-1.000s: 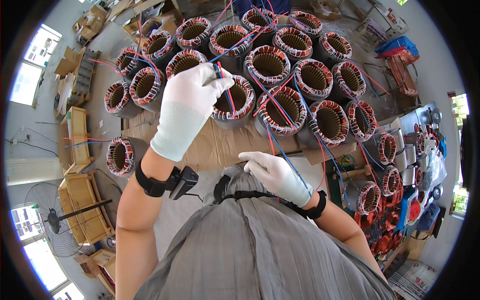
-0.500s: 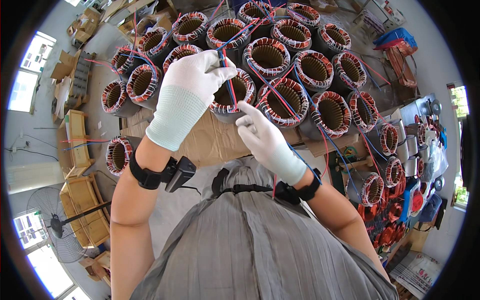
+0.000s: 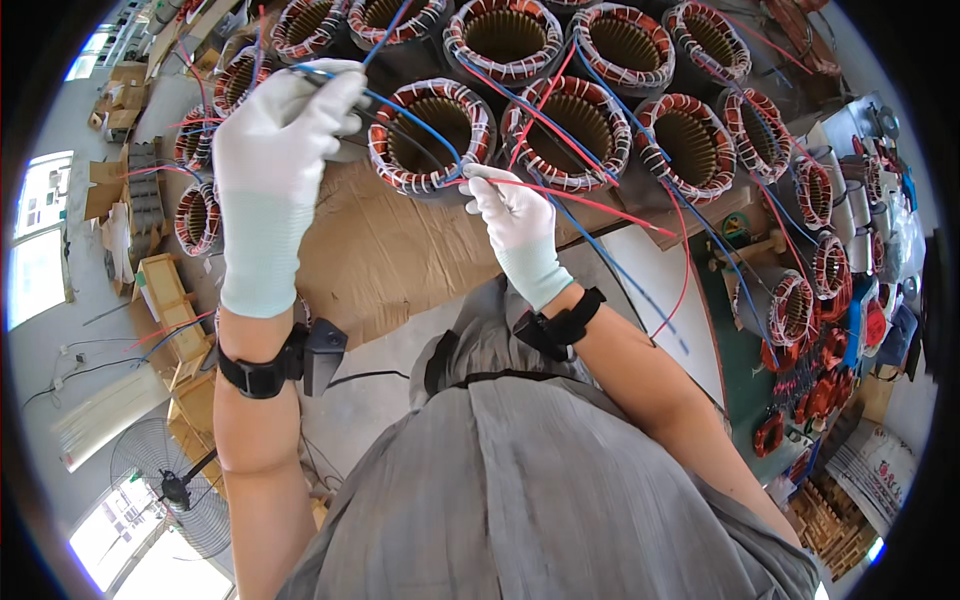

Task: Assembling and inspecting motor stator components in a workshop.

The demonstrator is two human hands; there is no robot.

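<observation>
Left hand (image 3: 283, 132), upper left, pinches a blue wire (image 3: 410, 113) slanting down toward the right hand (image 3: 513, 213), mid-frame, pinching a red wire (image 3: 625, 218).

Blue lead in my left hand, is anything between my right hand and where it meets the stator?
Nothing visible stands between: the right hand is at the near rim of the stator, where the blue lead from the left hand comes down. A red lead runs past its fingers, possibly pinched there.
</observation>
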